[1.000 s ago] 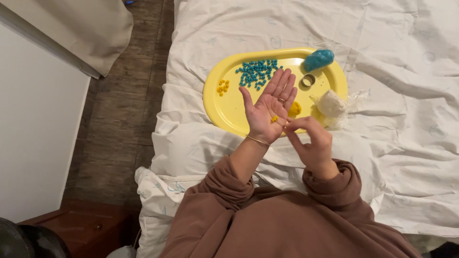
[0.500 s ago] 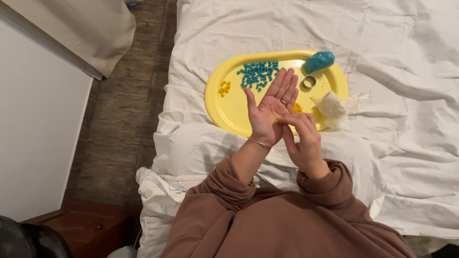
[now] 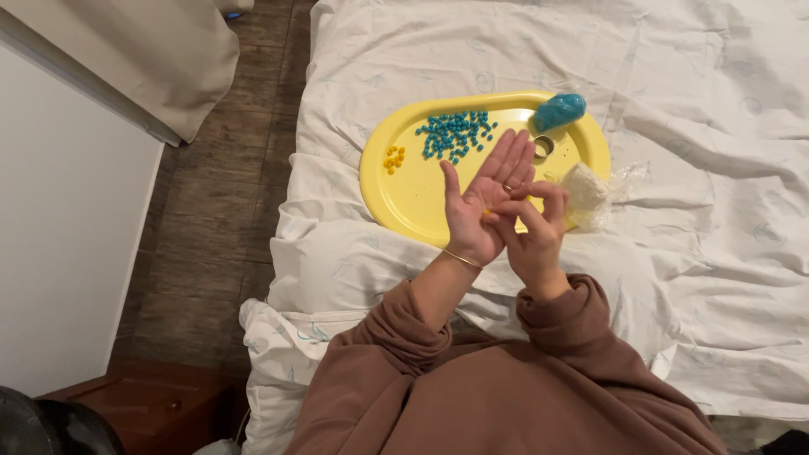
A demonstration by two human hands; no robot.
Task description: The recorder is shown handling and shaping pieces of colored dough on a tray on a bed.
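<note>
White bedding frames a yellow tray [image 3: 404, 198]; the left hand [image 3: 476, 211] lies spread flat while the right hand [image 3: 531, 232] pinches a tiny, light, likely soft yellow bit [image 3: 487, 211] on its palm.

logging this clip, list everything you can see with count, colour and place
tray: one, yellow, oval, on the white bedding
blue beads: a scattered heap, tray's far middle
yellow beads: a small cluster, tray's left side
blue lump: one, tray's far right rim
ring: one, metallic, on tray beside the blue lump
clear bag: one, with pale contents, at tray's right edge
bedding: white, creased, covers the bed
floor: dark wood, left of bed
left hand: palm open, bracelet at wrist, over tray
right hand: fingertips pinching at the left palm
</note>
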